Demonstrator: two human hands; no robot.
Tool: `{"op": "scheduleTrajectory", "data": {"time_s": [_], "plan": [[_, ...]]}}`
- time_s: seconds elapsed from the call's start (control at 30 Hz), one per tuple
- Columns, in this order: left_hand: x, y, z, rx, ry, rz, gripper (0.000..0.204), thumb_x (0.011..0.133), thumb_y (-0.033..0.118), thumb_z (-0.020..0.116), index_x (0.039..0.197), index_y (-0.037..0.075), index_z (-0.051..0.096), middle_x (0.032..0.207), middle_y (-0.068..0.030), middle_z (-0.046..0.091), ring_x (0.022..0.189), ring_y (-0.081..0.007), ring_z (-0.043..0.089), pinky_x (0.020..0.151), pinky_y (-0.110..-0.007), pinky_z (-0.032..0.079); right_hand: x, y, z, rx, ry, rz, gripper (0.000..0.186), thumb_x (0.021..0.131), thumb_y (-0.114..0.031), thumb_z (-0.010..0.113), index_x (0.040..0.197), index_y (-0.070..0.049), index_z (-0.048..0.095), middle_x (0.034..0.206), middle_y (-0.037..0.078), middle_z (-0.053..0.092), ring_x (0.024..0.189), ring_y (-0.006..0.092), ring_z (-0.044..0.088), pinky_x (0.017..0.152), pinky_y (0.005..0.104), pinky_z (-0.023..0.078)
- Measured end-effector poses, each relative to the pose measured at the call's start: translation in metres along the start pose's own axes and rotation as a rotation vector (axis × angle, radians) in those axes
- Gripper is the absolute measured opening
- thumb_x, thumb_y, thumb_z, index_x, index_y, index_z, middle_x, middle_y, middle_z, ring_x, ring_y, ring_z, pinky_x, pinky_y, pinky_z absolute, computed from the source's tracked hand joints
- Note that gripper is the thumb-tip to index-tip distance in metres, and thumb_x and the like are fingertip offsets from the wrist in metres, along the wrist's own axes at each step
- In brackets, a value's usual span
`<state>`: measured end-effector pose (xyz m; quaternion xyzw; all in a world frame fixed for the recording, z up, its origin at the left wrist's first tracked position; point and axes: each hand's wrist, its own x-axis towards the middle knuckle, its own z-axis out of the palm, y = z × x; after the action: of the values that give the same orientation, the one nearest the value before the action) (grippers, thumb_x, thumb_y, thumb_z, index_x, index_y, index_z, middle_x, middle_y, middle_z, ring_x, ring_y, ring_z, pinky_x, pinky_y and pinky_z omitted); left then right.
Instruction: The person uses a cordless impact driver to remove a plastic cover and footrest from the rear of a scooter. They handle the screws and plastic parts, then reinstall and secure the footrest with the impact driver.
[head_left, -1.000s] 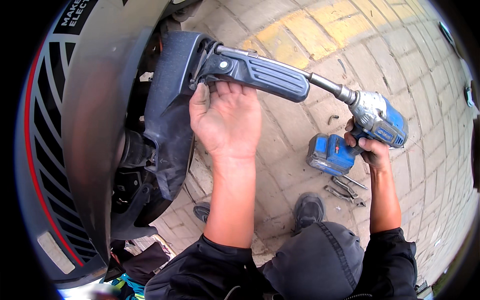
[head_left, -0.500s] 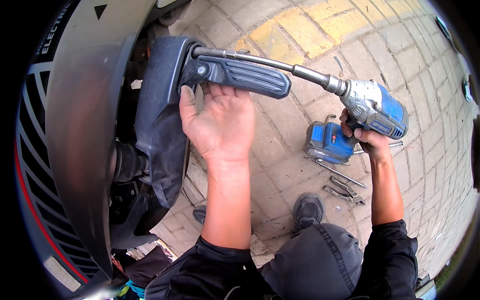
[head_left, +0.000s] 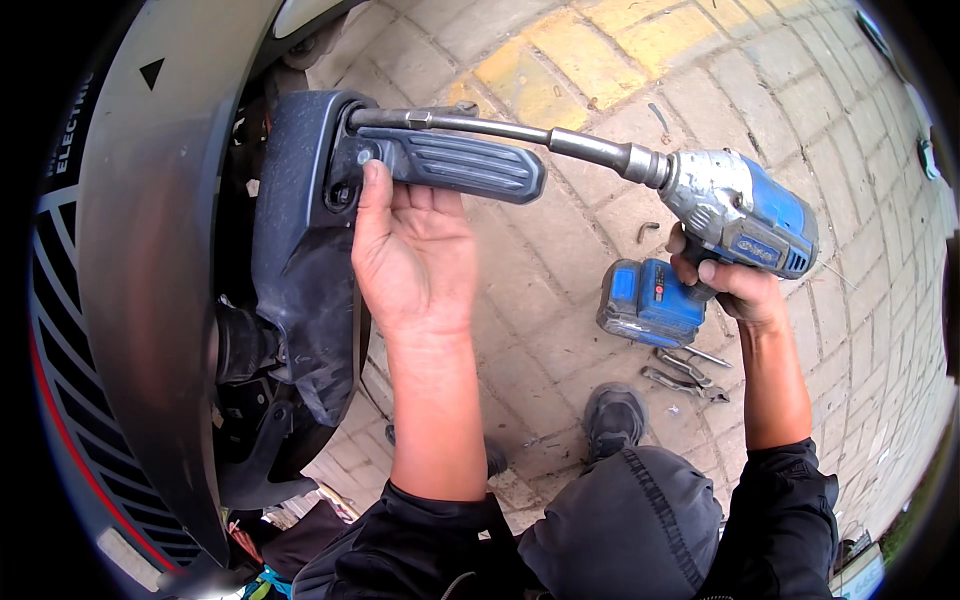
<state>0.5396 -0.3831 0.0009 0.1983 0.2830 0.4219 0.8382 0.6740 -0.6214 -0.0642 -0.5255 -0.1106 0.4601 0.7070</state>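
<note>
Hands are apart: the left hand (head_left: 418,265) holds the footrest (head_left: 455,165) at its pivot end, thumb in front, fingers passing behind with tips hidden; the right hand (head_left: 740,290) is wrapped around the grip of the impact driver (head_left: 745,212). The footrest projects rightward from the dark cover (head_left: 298,200). It appears stiff and fairly light, and its ribbed face should resist slipping; support it near the pivot. The impact driver, right of the footrest, is probably heavy; hold it by the grip. Its extension bar (head_left: 500,129) runs along the far edge of the footrest and restricts access there. Left of the footrest, beyond the dark cover, the body panel (head_left: 160,230) limits clearance. A bent metal piece (head_left: 648,230), pliers (head_left: 685,378) and a metal rod (head_left: 708,356) lie on the paving (head_left: 540,300) right of the footrest, toward the shoe (head_left: 615,415).
</note>
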Motion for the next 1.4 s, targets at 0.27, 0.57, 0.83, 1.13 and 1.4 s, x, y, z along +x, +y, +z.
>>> {"op": "scheduleTrajectory", "data": {"time_s": [0.27, 0.57, 0.83, 1.13, 1.4], "plan": [[-0.002, -0.001, 0.008, 0.094, 0.031, 0.052, 0.025, 0.097, 0.012, 0.049, 0.116, -0.002, 0.056, 0.118, -0.0133, 0.060, 0.114, -0.0224, 0.057, 0.102, -0.037, 0.045, 0.002, 0.000, -0.004, 0.055, -0.044, 0.011, 0.055, 0.065, -0.013, 0.072, 0.117, -0.003, 0.055, 0.092, 0.012, 0.063, 0.064, 0.0165, 0.054, 0.060, 0.0303, 0.045], [-0.004, 0.000, 0.014, 0.121, 0.081, 0.072, 0.025, 0.097, 0.012, 0.047, 0.117, -0.003, 0.055, 0.118, -0.0152, 0.060, 0.113, -0.0253, 0.057, 0.103, -0.040, 0.044, 0.004, -0.007, -0.009, -0.149, -0.012, -0.080, 0.049, 0.066, -0.022, 0.076, 0.107, -0.001, 0.059, 0.088, 0.007, 0.062, 0.065, 0.0143, 0.054, 0.059, 0.0278, 0.044], [-0.005, 0.004, 0.013, 0.111, 0.048, -0.038, 0.026, 0.095, 0.018, 0.053, 0.114, 0.002, 0.053, 0.118, -0.0115, 0.057, 0.114, -0.0234, 0.054, 0.103, -0.044, 0.040, 0.013, 0.000, -0.029, -0.365, -0.026, -0.146, 0.053, 0.067, -0.024, 0.077, 0.111, -0.002, 0.057, 0.082, 0.005, 0.059, 0.069, 0.0137, 0.053, 0.063, 0.0286, 0.042], [-0.002, 0.005, 0.014, 0.189, 0.058, -0.029, 0.032, 0.095, 0.022, 0.056, 0.116, -0.002, 0.051, 0.114, -0.0147, 0.054, 0.110, -0.0271, 0.054, 0.102, -0.047, 0.041, 0.009, -0.035, -0.002, -0.045, 0.063, -0.063, 0.046, 0.066, -0.019, 0.080, 0.104, -0.001, 0.062, 0.086, 0.009, 0.063, 0.070, 0.0175, 0.060, 0.064, 0.0305, 0.050], [-0.006, 0.010, 0.024, 0.172, 0.150, -0.010, 0.029, 0.098, 0.021, 0.049, 0.116, -0.001, 0.052, 0.117, -0.0157, 0.056, 0.115, -0.0288, 0.054, 0.103, -0.045, 0.043, 0.003, -0.022, -0.019, -0.182, 0.028, -0.069, 0.060, 0.059, -0.018, 0.087, 0.110, -0.004, 0.060, 0.095, 0.007, 0.065, 0.081, 0.0175, 0.060, 0.073, 0.0317, 0.050]]}}
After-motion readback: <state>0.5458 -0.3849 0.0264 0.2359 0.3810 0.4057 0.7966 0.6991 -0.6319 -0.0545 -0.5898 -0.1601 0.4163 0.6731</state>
